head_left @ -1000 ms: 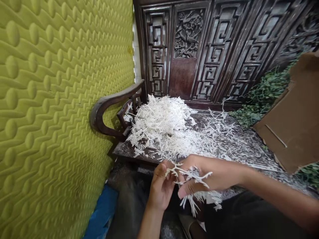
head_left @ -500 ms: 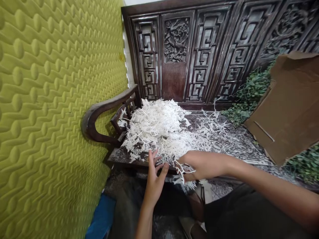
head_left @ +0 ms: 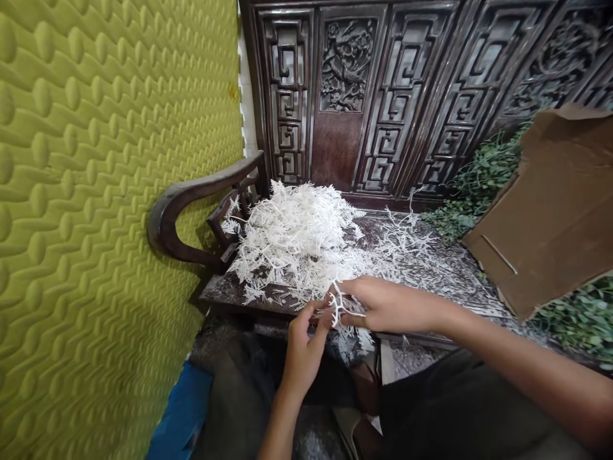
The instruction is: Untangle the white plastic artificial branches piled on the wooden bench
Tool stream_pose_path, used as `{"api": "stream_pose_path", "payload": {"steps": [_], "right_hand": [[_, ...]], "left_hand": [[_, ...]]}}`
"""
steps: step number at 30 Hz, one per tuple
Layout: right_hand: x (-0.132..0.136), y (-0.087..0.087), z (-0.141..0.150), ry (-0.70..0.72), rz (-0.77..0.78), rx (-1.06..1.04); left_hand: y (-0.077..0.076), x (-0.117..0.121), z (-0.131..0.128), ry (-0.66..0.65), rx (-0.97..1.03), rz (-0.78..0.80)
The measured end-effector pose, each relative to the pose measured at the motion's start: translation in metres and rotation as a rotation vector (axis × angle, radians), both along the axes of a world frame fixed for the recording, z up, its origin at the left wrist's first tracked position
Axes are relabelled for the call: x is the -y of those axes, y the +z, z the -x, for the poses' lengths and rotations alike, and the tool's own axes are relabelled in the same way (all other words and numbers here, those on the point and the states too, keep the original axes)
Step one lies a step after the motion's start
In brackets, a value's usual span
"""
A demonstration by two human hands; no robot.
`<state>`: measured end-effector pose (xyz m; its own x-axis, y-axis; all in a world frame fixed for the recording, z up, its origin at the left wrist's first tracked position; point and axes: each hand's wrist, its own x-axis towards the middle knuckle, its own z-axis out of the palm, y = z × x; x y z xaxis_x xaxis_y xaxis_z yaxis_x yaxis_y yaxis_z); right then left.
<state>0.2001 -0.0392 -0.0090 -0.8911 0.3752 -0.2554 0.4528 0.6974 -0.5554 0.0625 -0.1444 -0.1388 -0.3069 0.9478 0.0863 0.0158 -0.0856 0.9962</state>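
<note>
A white artificial sprig [head_left: 338,305] with bare forked stems is gripped in my right hand [head_left: 378,305], just over the bench's front edge. More white leafy bits hang below that hand. My left hand [head_left: 309,335] has its thumb and fingers pinched at the left side of the sprig, close against the right fingertips. What exactly lies between the left fingertips is too small to see well. Directly beyond both hands, a big heap of white artificial foliage [head_left: 297,230] covers the left end of the dark wooden bench [head_left: 215,291].
Stripped white stems [head_left: 407,239] lie scattered right of the heap. Farther right, a brown cardboard piece [head_left: 550,211] leans over green artificial foliage [head_left: 493,169]. The bench's curved armrest [head_left: 165,220] stands by a yellow-green padded wall [head_left: 96,191]. A blue thing [head_left: 182,409] lies low at left.
My left hand has moved right and up, its spread fingers closing at the sprig. My right hand, still holding the sprig, has shifted slightly. The whole view has tilted a little.
</note>
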Motion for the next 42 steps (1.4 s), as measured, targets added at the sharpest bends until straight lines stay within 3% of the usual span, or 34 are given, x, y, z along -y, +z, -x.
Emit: {"api": "stream_pose_path", "payload": {"steps": [8,14,22,26,31,34,36,39,42], "right_hand": [[0.008,0.001,0.006,-0.02,-0.189,0.105],[0.013,0.001,0.011,-0.062,-0.295,0.149],[0.022,0.006,0.013,-0.03,-0.133,0.055],[0.023,0.002,0.018,-0.043,-0.127,0.024],[0.031,0.004,0.02,-0.005,-0.123,-0.006],[0.051,0.008,0.019,0.222,0.031,-0.088],[0.063,0.007,0.019,0.325,0.063,-0.106],[0.064,0.0,0.02,0.248,-0.002,-0.068],[0.052,-0.005,0.022,0.159,-0.061,-0.075]], "left_hand": [[0.012,-0.001,0.012,0.022,0.11,-0.008],[0.019,0.002,0.012,0.071,0.082,-0.044],[0.017,0.001,0.008,0.175,0.036,-0.069],[0.017,-0.001,0.002,0.202,0.054,-0.056],[0.002,-0.003,0.002,0.304,-0.109,-0.024],[-0.02,-0.007,0.029,0.559,-0.159,0.059],[-0.033,-0.008,0.051,0.635,-0.123,0.069],[-0.038,-0.008,0.066,0.556,-0.016,0.043],[-0.025,-0.009,0.053,0.419,0.015,0.049]]}}
